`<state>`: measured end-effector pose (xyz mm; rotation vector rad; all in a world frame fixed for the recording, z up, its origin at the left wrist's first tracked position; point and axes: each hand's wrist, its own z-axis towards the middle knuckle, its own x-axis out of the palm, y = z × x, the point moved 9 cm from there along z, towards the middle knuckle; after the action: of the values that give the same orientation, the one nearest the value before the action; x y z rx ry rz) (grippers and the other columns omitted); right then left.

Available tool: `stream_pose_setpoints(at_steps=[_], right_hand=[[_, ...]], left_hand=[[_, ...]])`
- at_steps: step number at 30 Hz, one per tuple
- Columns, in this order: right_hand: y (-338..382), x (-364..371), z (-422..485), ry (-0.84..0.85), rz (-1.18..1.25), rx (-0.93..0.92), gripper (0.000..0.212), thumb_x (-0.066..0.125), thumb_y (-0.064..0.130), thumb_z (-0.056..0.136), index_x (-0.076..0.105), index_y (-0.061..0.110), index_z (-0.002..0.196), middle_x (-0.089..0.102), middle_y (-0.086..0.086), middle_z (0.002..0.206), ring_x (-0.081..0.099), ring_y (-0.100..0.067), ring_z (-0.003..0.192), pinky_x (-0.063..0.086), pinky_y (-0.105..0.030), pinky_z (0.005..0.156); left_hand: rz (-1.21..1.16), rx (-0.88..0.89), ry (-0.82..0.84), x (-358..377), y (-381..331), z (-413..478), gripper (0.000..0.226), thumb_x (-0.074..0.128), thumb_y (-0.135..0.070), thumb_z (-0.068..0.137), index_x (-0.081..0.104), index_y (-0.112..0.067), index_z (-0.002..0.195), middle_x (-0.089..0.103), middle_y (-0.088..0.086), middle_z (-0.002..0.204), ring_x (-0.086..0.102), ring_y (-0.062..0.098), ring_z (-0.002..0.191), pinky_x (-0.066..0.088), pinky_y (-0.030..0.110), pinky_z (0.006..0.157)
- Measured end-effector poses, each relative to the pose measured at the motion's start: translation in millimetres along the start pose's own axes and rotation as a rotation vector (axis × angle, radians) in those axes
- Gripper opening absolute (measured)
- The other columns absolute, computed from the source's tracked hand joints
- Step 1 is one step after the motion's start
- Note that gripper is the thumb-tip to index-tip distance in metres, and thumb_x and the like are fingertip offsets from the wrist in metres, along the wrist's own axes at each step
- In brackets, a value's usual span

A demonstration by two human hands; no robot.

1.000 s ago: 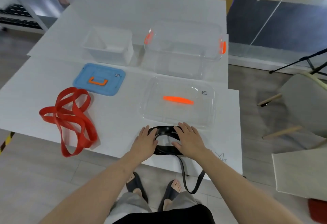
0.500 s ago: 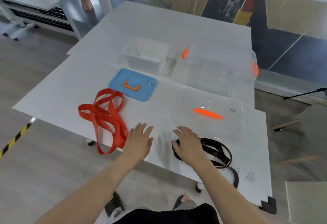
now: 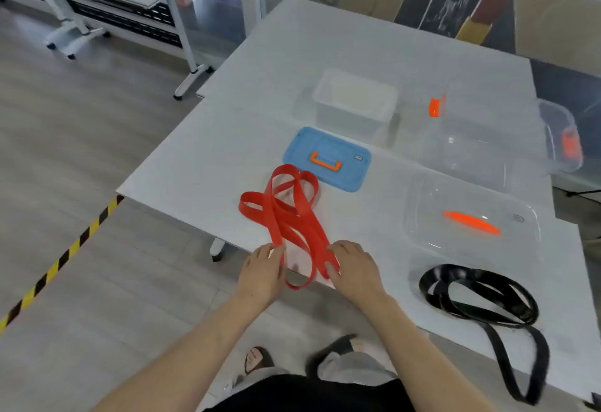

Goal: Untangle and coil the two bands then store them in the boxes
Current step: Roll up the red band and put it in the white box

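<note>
Red tangled flat rubber band [image 3: 286, 213] lies at white desk [image 3: 208, 151] near edge, one loop overhanging. Left hand [image 3: 261, 273] and right hand [image 3: 354, 270] touch its near strands, grip loosely spread. Black coiled band [image 3: 478, 298] sits right, tail hanging off.

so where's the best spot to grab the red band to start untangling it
Probably the near loop of the red band, where it hangs free over the table edge, taken from the person's own side. There the strands run side by side and uncrossed; the crossings sit farther in, toward the blue lid. The left hand and right hand already flank that loop, one on each outer strand.
</note>
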<state>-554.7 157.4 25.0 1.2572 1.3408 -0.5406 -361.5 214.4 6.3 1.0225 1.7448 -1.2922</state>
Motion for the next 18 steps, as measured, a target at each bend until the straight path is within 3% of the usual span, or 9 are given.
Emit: stream_pose_setpoints(at_steps=[7,18], right_hand=[[-3,20,25,0.11,0.005,0.065,0.041,0.057,0.043,0.101,0.062,0.027,0.138,0.063,0.003,0.141,0.058,-0.024,0.128,0.049,-0.041,0.104],[-20,58,70,0.326,-0.043,0.068,0.043,0.06,0.037,0.101,0.056,0.03,0.143,0.066,0.001,0.136,0.066,-0.023,0.116,0.058,-0.039,0.097]], left_hand=[[-0.004,0.013,0.071,0,24,22,0.046,0.054,-0.023,0.101,0.051,-0.016,0.146,0.057,0.011,0.144,0.052,0.033,0.134,0.046,0.047,0.107],[0.253,0.157,0.289,22,22,63,0.055,0.054,-0.015,0.104,0.043,-0.035,0.153,0.022,0.004,0.17,0.019,0.031,0.158,0.024,0.049,0.126]])
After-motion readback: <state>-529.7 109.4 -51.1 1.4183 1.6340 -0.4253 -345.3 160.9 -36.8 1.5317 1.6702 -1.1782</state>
